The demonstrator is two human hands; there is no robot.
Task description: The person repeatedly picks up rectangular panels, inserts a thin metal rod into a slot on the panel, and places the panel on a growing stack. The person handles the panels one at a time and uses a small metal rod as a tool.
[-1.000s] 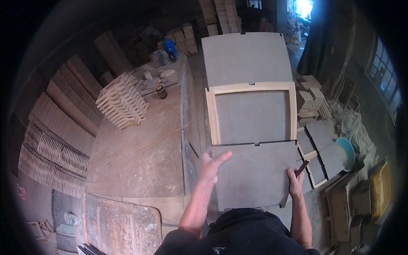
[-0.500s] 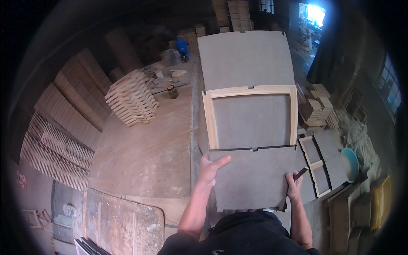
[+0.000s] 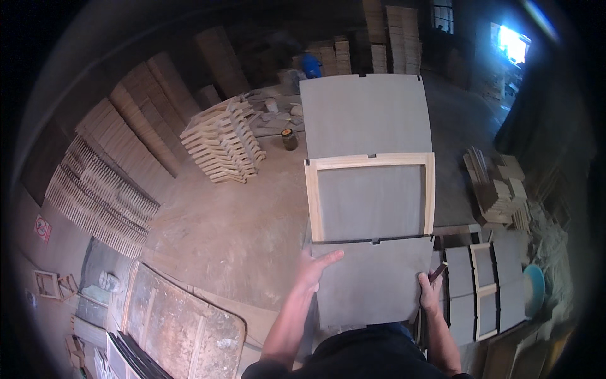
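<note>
Both my hands hold a long piece made of joined grey sections. Its near section is a flat grey panel (image 3: 372, 284). Beyond that comes a pale wood frame (image 3: 314, 202) around a recessed grey board, then a flat far panel (image 3: 366, 117). Dark strips and small notches mark the joints. My left hand (image 3: 310, 268) grips the near panel's left edge, thumb on top and fingers hidden beneath. At the right edge my right hand (image 3: 429, 294) is closed, with a thin dark stick (image 3: 438, 271) poking out between its fingers.
Similar grey panels with wood frames (image 3: 486, 290) lie at the right, beside a light blue basin (image 3: 535, 289). A stack of slatted wood frames (image 3: 224, 140) and a dark jar (image 3: 289, 139) stand at left. Worn boards (image 3: 183, 322) lie near left; wood stacks (image 3: 505, 189) stand farther right.
The surroundings have shifted right and down in the picture, while the held piece has moved only slightly lower. Both hands keep the same grip.
</note>
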